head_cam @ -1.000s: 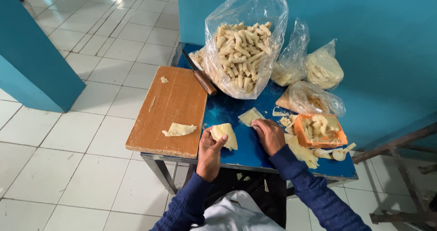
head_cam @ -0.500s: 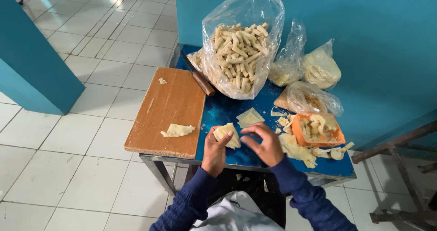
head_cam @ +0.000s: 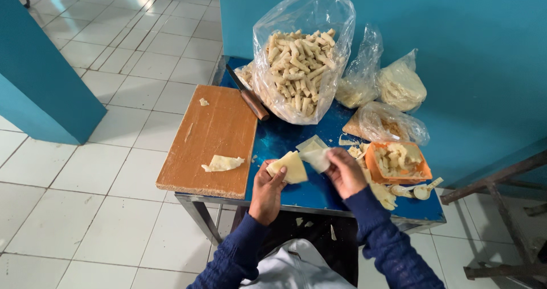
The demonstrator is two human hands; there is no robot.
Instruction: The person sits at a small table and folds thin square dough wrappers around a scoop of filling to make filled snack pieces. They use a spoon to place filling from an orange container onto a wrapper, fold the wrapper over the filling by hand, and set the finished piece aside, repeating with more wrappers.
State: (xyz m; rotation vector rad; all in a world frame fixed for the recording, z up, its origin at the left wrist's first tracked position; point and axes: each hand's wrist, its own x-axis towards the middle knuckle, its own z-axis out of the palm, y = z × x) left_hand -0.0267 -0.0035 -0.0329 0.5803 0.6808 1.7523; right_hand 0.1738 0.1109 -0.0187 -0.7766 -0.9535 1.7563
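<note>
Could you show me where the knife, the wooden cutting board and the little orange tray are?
knife (head_cam: 254, 104): head view, on its brown handle.
wooden cutting board (head_cam: 219, 126): head view, on a bare middle part.
orange tray (head_cam: 372, 168): head view, on its left rim.

Pale, matt, floury-looking dough sheet (head_cam: 292, 166) pinched in the left hand (head_cam: 266, 189), a thinner, smoother one (head_cam: 317, 158) in the right hand (head_cam: 345, 172). Glossy blue top with a bare metal edge on the bench (head_cam: 296, 135). Matt, scuffed brown wood on the cutting board (head_cam: 213, 138). Clear, crinkled, shiny plastic around the big bag (head_cam: 302, 55) of dry, rough rolls. Smooth orange plastic on the tray (head_cam: 373, 166). Knitted dark blue cloth on the sleeves (head_cam: 387, 243).
</note>
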